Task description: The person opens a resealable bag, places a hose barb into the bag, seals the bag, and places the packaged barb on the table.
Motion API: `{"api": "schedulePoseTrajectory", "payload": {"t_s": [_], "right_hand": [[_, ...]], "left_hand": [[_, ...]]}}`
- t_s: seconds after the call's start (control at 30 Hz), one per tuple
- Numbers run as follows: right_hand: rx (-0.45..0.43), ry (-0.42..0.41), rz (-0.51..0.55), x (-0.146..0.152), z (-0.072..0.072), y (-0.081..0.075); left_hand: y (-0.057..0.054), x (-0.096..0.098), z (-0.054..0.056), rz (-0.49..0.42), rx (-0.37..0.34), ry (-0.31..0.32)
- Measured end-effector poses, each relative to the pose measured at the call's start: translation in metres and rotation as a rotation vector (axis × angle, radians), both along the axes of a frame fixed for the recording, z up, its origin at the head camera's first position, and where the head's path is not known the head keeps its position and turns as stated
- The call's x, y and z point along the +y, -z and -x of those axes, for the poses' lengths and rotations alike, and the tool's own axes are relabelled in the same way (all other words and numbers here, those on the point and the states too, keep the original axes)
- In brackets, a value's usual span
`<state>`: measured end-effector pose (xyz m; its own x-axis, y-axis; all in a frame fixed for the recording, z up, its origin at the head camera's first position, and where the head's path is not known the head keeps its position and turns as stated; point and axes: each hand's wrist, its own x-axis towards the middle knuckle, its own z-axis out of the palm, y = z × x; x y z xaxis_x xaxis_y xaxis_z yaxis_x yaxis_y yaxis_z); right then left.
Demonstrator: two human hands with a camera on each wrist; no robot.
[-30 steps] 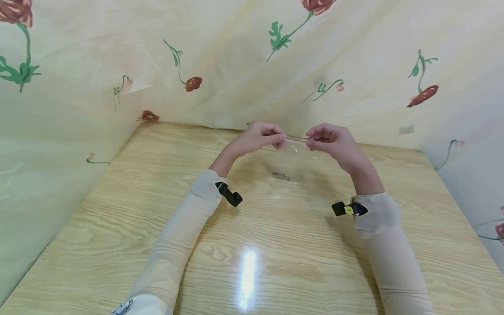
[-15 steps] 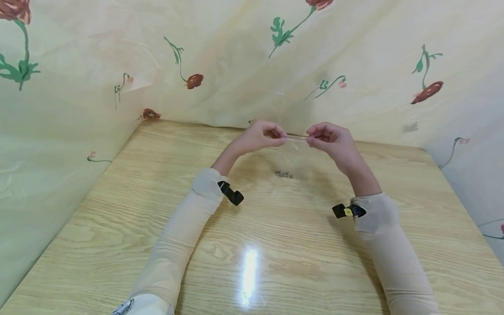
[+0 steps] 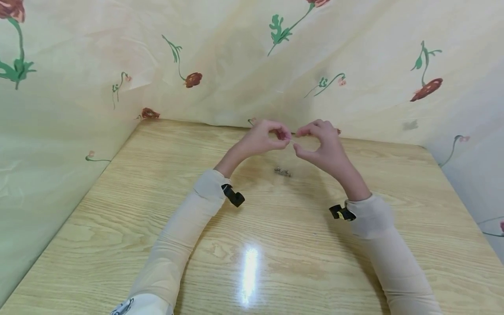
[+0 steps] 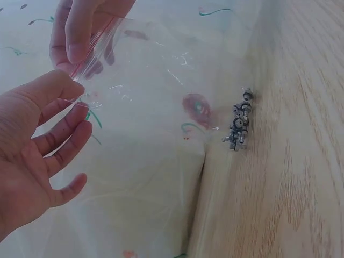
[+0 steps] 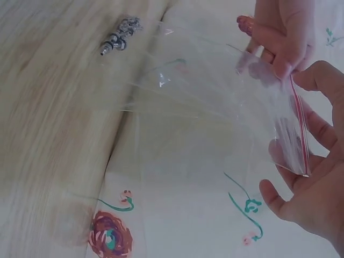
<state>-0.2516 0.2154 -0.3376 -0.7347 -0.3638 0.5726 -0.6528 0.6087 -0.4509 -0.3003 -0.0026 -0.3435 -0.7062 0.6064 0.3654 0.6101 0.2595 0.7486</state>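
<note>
A clear zip bag with a red line along its zip edge hangs above the table, its lower end near the tabletop. Several small silver metal pieces with dark rings lie together at the bag's bottom, seen through the plastic; their exact kind is unclear. My left hand pinches the zip edge between thumb and fingers. Close beside it at the zip edge, my right hand has its thumb and forefinger spread apart. In the right wrist view, the red zip edge passes in front of the right hand's fingers.
The wood-grain table stretches beneath both forearms, with a bright light reflection near its front. A pale floral sheet hangs behind and at the sides of the table. Black straps with small cameras sit on both wrists.
Earlier both hands pinched the zip edge, a little apart. Now the right hand has moved left toward the left hand and its thumb and forefinger have parted. The metal pieces stay at the bag's bottom.
</note>
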Motion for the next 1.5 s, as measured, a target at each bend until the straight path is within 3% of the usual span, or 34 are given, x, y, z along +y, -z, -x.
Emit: {"api": "schedulePoseTrajectory", "payload": {"t_s": [0.2,0.43,1.17,1.5], "right_hand": [[0.116,0.016,-0.014,-0.004,0.003,0.007],[0.203,0.018,0.013,-0.006,0.004,0.008],[0.239,0.034,-0.034,-0.010,0.002,0.012],[0.245,0.038,-0.055,-0.013,-0.003,0.011]], "left_hand": [[-0.002,0.003,-0.002,0.031,0.042,-0.001],[-0.002,0.003,-0.001,0.003,0.044,0.019],[-0.003,0.006,-0.006,0.023,0.143,-0.007],[-0.006,0.003,-0.008,0.079,0.168,-0.013]]}}
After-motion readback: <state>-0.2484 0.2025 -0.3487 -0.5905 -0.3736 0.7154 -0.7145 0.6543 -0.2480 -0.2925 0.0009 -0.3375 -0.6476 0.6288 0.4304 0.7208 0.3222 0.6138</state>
